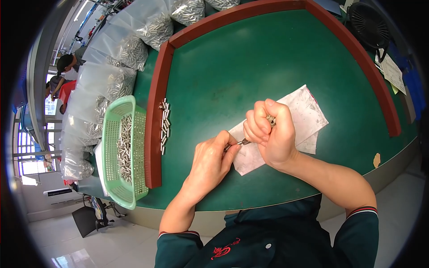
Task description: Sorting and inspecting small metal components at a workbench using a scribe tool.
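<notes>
My left hand (pixel 206 161) is closed in a pinch, thumb against fingers, on a small metal pin that is mostly hidden. My right hand (pixel 273 134) makes a fist around a hand tool (pixel 245 141); its thin metal tip points left and meets the pin at my left fingertips. A bit of the tool's end shows at the top of the fist, but its kind is unclear. Under both hands lies a folded white cloth (pixel 250 161) with dark smudges. Left of my hands, a row of short metal pins (pixel 165 127) rests along the brown wooden edging.
A green plastic basket (pixel 141 154) holds many metal pins. Several clear bags of pins (pixel 132 51) line the far left. Brown wooden edging (pixel 156 111) bounds the green table (pixel 223 76). At the far right stand a black fan (pixel 368 24) and papers (pixel 391 73). People (pixel 67 64) are farther off left.
</notes>
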Available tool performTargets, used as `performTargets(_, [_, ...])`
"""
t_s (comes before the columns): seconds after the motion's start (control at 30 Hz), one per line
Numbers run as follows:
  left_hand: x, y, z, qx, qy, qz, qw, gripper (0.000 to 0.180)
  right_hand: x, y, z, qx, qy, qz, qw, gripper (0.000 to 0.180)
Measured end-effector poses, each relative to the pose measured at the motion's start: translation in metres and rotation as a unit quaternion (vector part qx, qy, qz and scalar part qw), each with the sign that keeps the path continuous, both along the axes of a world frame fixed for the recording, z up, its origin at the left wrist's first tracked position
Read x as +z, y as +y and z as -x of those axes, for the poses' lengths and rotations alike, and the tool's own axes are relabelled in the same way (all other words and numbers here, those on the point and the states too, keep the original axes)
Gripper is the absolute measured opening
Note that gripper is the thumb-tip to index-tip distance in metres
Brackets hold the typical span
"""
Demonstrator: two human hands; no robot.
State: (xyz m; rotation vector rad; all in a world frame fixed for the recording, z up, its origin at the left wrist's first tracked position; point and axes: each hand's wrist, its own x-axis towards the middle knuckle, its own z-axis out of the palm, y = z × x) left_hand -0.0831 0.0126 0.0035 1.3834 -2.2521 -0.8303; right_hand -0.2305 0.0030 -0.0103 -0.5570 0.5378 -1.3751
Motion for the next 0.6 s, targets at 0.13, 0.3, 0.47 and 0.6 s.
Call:
performTargets(0.13, [0.0012, 0.0004, 0.0003, 0.008, 0.007, -0.001, 1.000, 0.014, 0.0017, -0.0004, 0.0000, 0.008, -0.004, -0.004, 1.000, 0.039])
performTargets(0.3, [-0.0002, -0.0006, 0.0007, 0.009, 0.008, 0.002, 1.000, 0.014, 0.0005, -0.0013, 0.0002, 0.006, 0.005, 0.004, 1.000, 0.039])
performTargets(0.47, [0.0003, 0.0005, 0.0010, 0.016, 0.022, -0.004, 1.000, 0.013, 0.0007, -0.0001, -0.0017, 0.003, 0.013, 0.011, 1.000, 0.039])
performTargets(0.6, [-0.0015, 0.0013, 0.0031, 0.026, 0.034, -0.006, 0.999, 0.012, -0.0008, 0.0009, -0.0027, -0.001, 0.026, 0.016, 1.000, 0.040])
